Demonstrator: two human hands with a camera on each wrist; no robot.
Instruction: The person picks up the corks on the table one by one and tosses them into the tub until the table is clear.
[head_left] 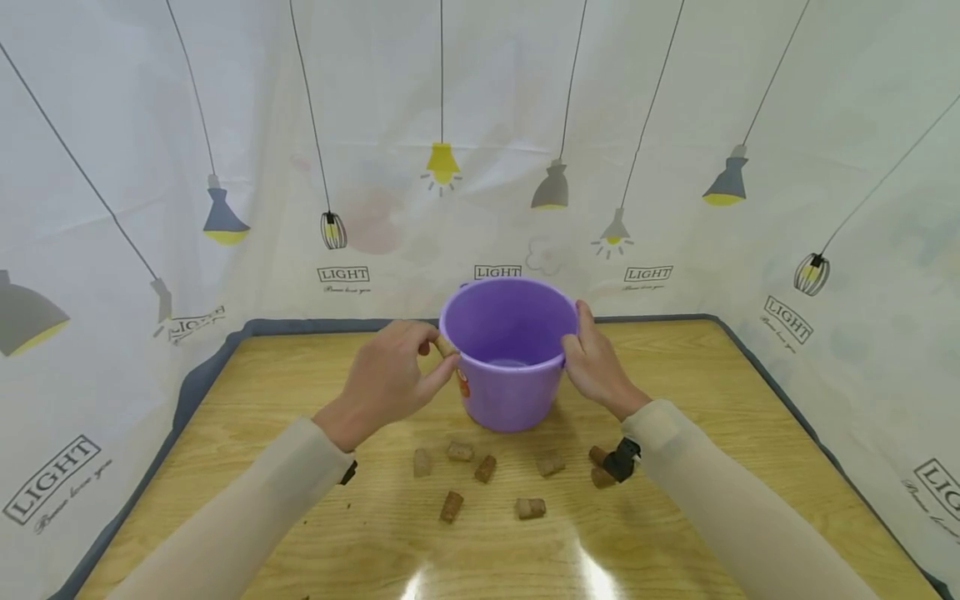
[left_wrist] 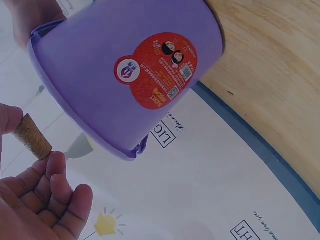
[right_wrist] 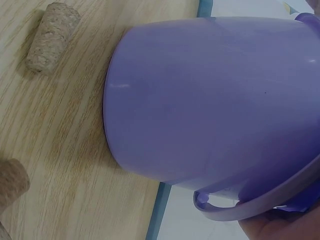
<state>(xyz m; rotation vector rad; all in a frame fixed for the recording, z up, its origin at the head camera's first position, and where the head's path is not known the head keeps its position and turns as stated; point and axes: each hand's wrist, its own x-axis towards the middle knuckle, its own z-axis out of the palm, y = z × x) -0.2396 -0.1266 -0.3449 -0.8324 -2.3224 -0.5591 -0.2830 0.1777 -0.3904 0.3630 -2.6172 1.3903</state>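
A purple plastic bucket (head_left: 512, 398) stands upright on the wooden table, with a red sticker (left_wrist: 159, 70) on its side. My left hand (head_left: 390, 375) pinches a cork (left_wrist: 33, 137) between thumb and fingertip beside the bucket's left rim. In the left wrist view the other fingers of that hand (left_wrist: 42, 200) are loosely curled. On the opposite side my right hand (head_left: 596, 362) grips the bucket's rim, the thumb lying over it. The bucket's handle (right_wrist: 270, 202) hangs by that hand. From the head view, the visible bottom of the bucket holds no cork.
Several corks lie on the table (head_left: 315, 517) in front of the bucket, among them a dark one (head_left: 452, 507) and a pale one (head_left: 422, 462). Two more lie partly behind the black strap (head_left: 622, 460) at my right wrist. A lamp-printed cloth (head_left: 495, 108) surrounds the table.
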